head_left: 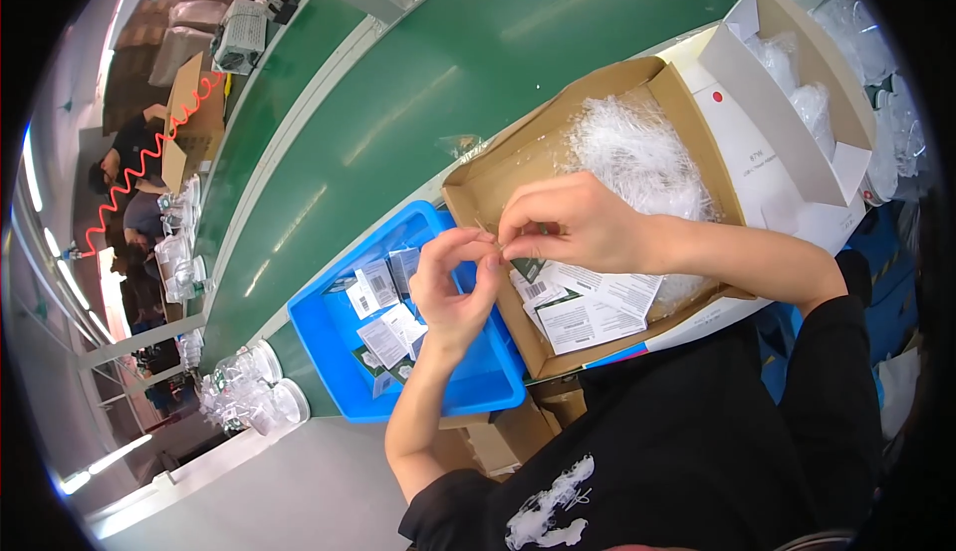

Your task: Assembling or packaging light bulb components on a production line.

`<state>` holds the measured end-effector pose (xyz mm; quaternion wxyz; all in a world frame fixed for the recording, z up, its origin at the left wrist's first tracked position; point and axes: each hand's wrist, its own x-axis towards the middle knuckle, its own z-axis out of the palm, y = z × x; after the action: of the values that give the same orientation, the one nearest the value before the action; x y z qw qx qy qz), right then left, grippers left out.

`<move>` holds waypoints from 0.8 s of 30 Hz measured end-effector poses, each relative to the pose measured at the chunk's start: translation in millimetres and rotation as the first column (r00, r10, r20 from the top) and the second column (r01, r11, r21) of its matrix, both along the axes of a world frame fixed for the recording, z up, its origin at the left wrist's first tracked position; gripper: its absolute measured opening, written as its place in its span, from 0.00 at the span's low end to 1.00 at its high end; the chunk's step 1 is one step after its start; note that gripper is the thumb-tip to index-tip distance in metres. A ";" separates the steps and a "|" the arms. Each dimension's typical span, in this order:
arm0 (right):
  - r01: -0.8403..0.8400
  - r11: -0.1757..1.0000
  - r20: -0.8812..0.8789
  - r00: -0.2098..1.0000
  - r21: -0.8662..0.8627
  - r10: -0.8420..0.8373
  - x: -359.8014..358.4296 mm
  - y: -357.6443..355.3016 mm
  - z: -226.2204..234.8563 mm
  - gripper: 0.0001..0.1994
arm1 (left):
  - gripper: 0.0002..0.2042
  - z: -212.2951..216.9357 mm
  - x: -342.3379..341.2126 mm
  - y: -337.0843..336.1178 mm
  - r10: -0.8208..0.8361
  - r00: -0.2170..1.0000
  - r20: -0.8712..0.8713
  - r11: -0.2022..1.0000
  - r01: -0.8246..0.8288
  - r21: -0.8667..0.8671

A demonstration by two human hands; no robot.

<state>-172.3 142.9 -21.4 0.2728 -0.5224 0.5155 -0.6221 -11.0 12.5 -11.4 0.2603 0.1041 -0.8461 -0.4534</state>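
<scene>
My left hand [453,287] and my right hand [573,222] meet fingertip to fingertip over the near wall of an open cardboard box [543,143]. Both are closed in a pinch. Whatever lies between the fingers is too small and thin to make out. Below my right hand, several printed paper cards [597,317] with white and green faces rest in the box. Behind them is a heap of thin clear plastic strands [637,148]. A blue plastic bin [339,392] stands left of the box, under my left forearm, with more such cards [383,337] scattered inside.
A green work surface [398,123] runs behind the bin and box. At right stands a white carton [732,118] with clear plastic packs. Bagged round-lidded containers [254,392] sit at the left edge. Farther left, people [129,158] work near a red coiled hose [144,168].
</scene>
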 end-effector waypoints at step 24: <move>0.013 0.974 -0.138 0.989 -0.227 -0.045 2.2 -7.3 -6.9 0.07 | 0.17 2.8 2.2 7.6 0.006 1.000 -0.011 0.978 -0.004 0.208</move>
<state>-170.1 135.6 -28.3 0.1652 -0.5853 0.4674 -0.6416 -8.7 20.1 -8.6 0.2542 0.1302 -0.7921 -0.5395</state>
